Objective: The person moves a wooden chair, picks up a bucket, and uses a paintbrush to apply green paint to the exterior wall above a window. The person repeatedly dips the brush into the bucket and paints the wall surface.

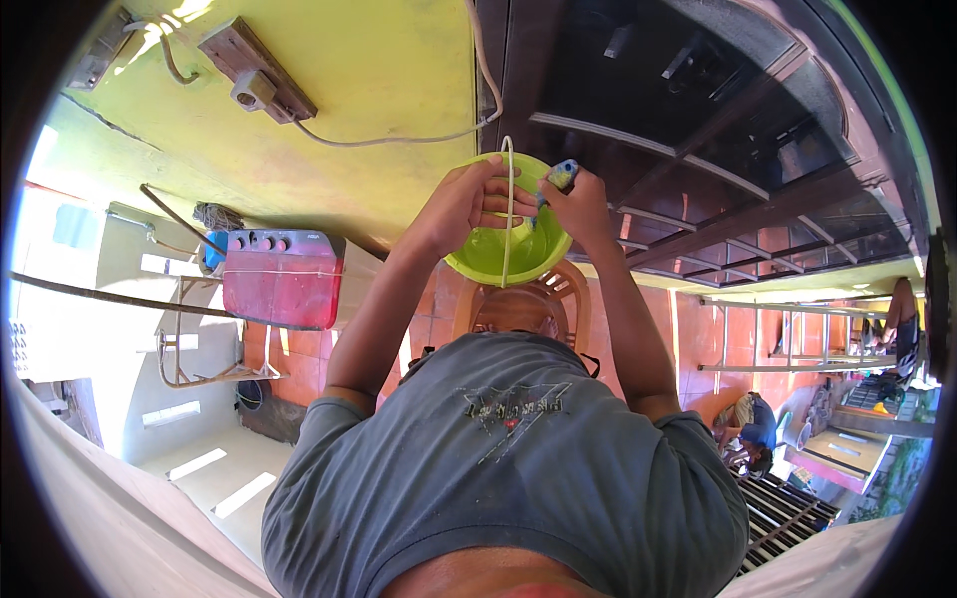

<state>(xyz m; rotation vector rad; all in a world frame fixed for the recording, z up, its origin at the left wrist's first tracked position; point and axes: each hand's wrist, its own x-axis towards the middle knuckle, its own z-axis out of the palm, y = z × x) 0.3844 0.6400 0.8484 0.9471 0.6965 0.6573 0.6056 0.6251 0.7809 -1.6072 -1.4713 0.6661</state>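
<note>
A lime-green plastic bucket (543,244) with a raised white handle (507,249) is in front of me, above a brown plastic chair (465,307). My left hand (461,207) reaches over the bucket's left side, its fingers stretched and apart behind the handle, holding nothing that I can see. At the right rim, my right hand (582,207) is closed on a small blue and yellow packet (563,174), tilted over the bucket. Part of the packet is hidden by the fingers. The bucket's contents are hard to make out.
A twin-dial washing machine (284,282) with a red front stands at the left, near a metal rack (171,349). A power cord (399,142) runs from a wall socket (253,90). Dark window panels (688,130) fill the right. Another person (755,429) is far right, near metal railings (758,369).
</note>
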